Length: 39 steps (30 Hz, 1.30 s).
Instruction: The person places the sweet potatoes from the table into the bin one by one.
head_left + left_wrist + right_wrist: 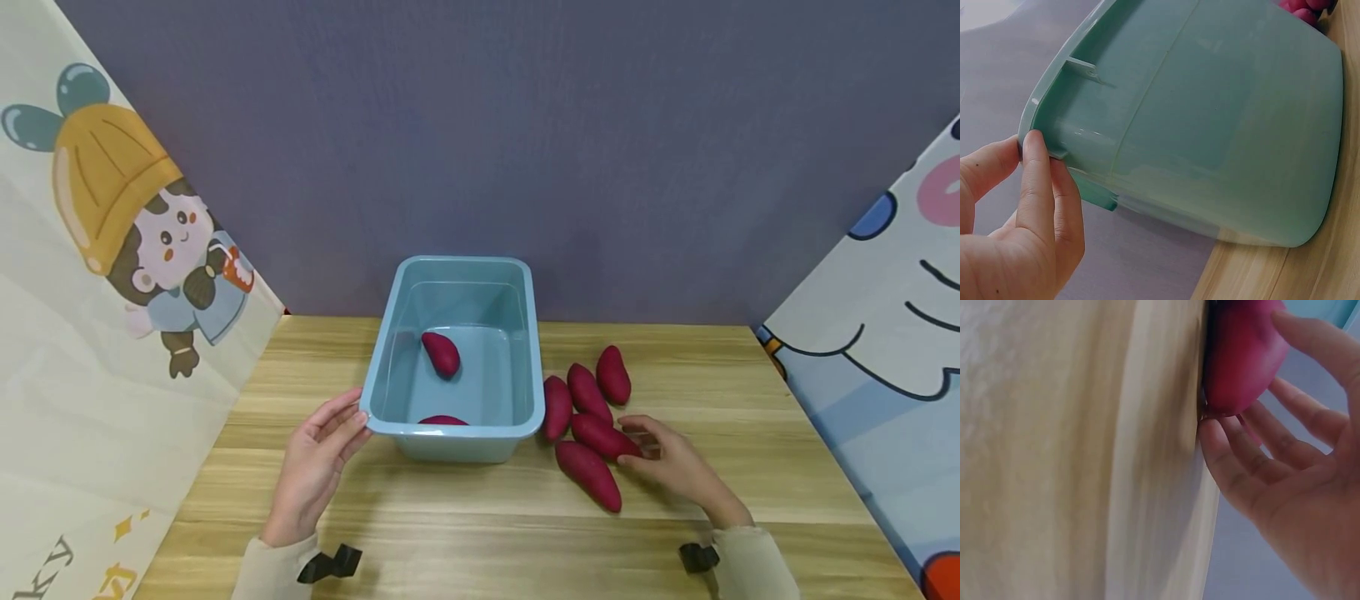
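A blue-green plastic bin (468,443) stands upright on the table, and its near left rim is pinched between the thumb and fingers of my left hand (318,462). In the left wrist view, those fingertips (1035,147) press under the lip. One purple-red sweet potato (441,355) lies inside the bin; another (444,420) is partly hidden by the near wall. To the bin's right, my right hand (667,462) holds the right end of a sweet potato (602,437), thumb on one side and fingers on the other. The right wrist view shows this sweet potato (1241,356) close up.
Around the held one lie more sweet potatoes: one at the front (588,475), one against the bin (557,408), and others behind (613,375). A grey-blue wall (480,150) rises behind the wooden table (450,533). Printed cartoon panels flank both sides.
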Each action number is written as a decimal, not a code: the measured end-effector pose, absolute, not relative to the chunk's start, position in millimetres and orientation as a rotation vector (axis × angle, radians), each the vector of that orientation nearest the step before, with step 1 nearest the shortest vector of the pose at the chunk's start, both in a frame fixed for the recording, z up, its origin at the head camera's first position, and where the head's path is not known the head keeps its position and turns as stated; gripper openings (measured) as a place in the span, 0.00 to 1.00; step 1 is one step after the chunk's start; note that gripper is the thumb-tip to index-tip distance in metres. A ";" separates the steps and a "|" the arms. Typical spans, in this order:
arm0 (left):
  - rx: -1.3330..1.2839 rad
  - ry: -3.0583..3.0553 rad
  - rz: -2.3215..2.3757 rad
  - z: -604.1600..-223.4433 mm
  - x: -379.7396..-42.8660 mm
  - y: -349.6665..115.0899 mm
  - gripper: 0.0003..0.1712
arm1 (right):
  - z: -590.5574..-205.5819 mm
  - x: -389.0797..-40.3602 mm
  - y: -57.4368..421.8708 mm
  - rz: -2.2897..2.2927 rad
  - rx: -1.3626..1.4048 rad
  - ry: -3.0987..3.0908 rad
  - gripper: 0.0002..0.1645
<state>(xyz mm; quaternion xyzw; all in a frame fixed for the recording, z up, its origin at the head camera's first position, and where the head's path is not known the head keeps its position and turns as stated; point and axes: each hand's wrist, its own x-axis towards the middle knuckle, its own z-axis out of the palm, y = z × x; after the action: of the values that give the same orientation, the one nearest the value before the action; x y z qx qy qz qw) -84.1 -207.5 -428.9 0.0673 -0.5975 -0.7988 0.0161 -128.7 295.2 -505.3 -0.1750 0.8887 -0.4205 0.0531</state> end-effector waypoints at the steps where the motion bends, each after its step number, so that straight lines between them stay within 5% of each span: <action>1: 0.209 -1.856 -2.485 -429.0 -84.2 -207.5 0.27 | -506.4 -128.7 295.6 -1.273 -0.530 2.705 0.33; 39: 0.159 -1.816 -2.489 -429.2 -84.8 -206.6 0.26 | -515.9 -131.7 303.5 -1.438 -0.506 2.571 0.27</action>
<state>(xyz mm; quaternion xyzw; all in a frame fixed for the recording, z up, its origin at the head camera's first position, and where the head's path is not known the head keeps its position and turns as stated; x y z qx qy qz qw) -84.8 -206.6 -429.2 0.0516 -0.5884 -0.8064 0.0282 -131.7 303.5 -515.9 -0.1689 0.8576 -0.4797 0.0763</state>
